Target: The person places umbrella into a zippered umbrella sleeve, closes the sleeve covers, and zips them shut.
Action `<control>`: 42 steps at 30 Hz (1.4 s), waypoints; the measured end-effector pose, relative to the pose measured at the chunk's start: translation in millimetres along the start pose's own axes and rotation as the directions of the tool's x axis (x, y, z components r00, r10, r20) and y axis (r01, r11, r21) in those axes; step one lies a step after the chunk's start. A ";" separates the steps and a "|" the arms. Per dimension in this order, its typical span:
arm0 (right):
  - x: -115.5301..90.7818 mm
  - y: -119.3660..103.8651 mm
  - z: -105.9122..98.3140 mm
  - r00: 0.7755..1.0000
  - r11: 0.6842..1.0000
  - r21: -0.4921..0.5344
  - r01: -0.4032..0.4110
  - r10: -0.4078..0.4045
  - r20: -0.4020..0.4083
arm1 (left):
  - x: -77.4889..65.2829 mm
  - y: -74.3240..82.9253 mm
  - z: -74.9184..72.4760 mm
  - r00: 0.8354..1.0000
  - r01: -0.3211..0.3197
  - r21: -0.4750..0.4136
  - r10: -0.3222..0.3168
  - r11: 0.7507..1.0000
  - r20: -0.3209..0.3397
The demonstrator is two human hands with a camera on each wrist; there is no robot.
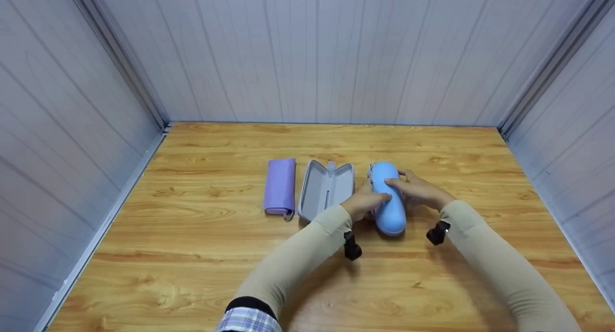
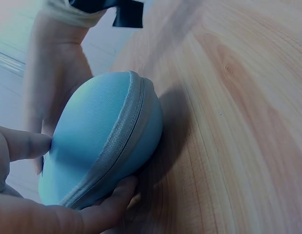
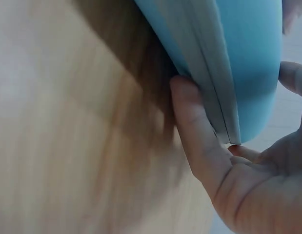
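Both hands hold a light blue zippered glasses case at the right of the group, just over the wooden table. My left hand grips its left side, thumb on top and fingers at the lower edge. From the right, my right hand grips it with the thumb on top and fingers under the seam. In the left wrist view the case shows its rounded end and a grey zip band; its lid is closed. An open grey glasses case lies left of the left hand, partly hidden by that arm.
A purple folded pouch with a small loop lies left of the grey case. The wooden table is bounded by pale panel walls at the back and both sides. Small black wrist cameras hang below the sleeves.
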State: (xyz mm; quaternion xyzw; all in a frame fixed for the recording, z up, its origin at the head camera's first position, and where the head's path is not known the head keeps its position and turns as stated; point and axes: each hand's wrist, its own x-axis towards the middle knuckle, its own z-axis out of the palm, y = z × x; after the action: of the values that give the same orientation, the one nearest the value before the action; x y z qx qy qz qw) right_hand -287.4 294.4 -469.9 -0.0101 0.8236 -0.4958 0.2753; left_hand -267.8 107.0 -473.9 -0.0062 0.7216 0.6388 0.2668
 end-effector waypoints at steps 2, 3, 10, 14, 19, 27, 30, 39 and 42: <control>-3.1 3.7 2.3 1.000 0.999 0.038 0.003 -0.004 0.004 | 0.3 0.2 -0.2 1.000 -0.001 0.001 0.001 1.000 0.001; -4.6 5.3 3.3 1.000 0.998 0.070 0.003 -0.004 0.014 | 0.4 0.2 -0.3 1.000 -0.006 -0.004 0.006 1.000 0.008; -12.0 11.2 8.3 0.999 0.981 0.193 0.003 -0.012 0.044 | 0.3 0.9 -2.8 0.999 -0.011 -0.048 0.013 0.999 0.040; -12.0 12.2 9.9 0.999 0.975 0.223 0.005 -0.016 0.049 | 0.1 2.7 -3.8 0.999 0.007 -0.065 -0.005 0.998 0.042; -11.2 15.7 10.0 0.998 0.968 0.250 0.023 -0.037 0.050 | 0.6 8.2 -4.0 0.997 -0.076 0.002 0.076 0.997 0.019; -13.3 12.7 13.8 0.999 0.961 0.278 0.014 -0.026 0.038 | 2.5 31.2 -15.0 0.986 -0.157 0.247 0.166 0.956 -0.016; -12.2 11.7 15.6 0.999 0.961 0.276 -0.003 -0.006 0.032 | 7.1 35.3 -20.7 0.979 -0.199 0.296 0.205 0.934 0.011; -8.6 14.0 14.4 1.000 0.969 0.249 -0.010 0.004 0.027 | 18.2 62.9 -42.2 0.946 -0.324 0.427 0.301 0.844 0.124; -10.1 14.0 15.0 1.000 0.970 0.242 -0.012 0.010 0.007 | 23.2 70.7 -46.8 0.937 -0.346 0.485 0.320 0.803 0.139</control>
State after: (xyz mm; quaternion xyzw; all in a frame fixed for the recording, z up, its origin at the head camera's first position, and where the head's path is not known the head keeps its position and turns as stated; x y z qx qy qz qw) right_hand -268.3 292.3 -482.2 0.0268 0.7563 -0.5909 0.2795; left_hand -330.0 84.4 -416.2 0.2062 0.8455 0.4655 0.1609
